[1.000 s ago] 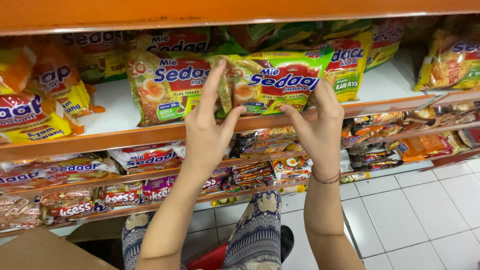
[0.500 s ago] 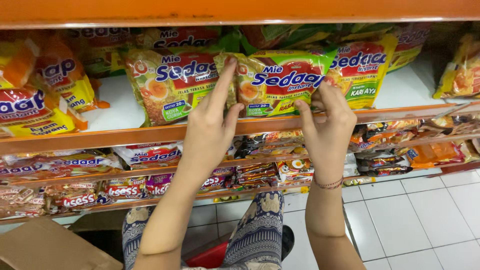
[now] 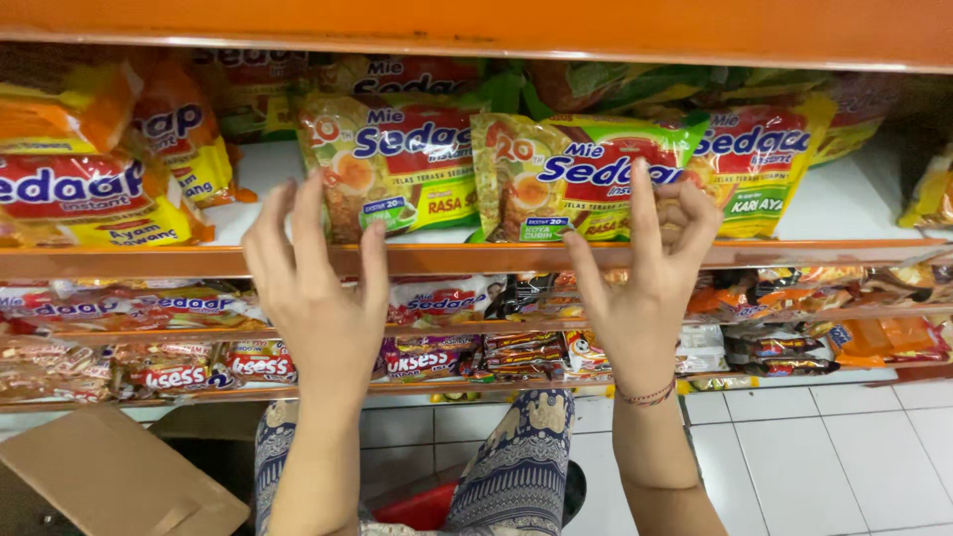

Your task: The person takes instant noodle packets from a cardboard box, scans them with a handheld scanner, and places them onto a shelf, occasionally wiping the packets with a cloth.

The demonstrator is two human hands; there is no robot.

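Both my hands are raised in front of an orange shelf (image 3: 476, 260) stocked with instant noodle packets. My left hand (image 3: 316, 288) hovers with fingers spread just below a green and yellow noodle packet (image 3: 397, 164) and holds nothing. My right hand (image 3: 645, 283) is open too, its fingertips close to or touching the lower edge of a second green noodle packet (image 3: 581, 179) that stands next to the first one. I cannot tell whether the fingers touch it.
More noodle packets fill the shelf at left (image 3: 89, 189) and right (image 3: 764, 164), and the lower shelves (image 3: 447, 347). A cardboard box (image 3: 109, 476) sits at lower left. My patterned trouser knee (image 3: 516, 467) and a red object (image 3: 422, 506) are below, over white floor tiles (image 3: 814, 457).
My left hand has pulled away to the left and down from the two packets it touched. My right hand has opened and let go of the packet. The view has shifted left.
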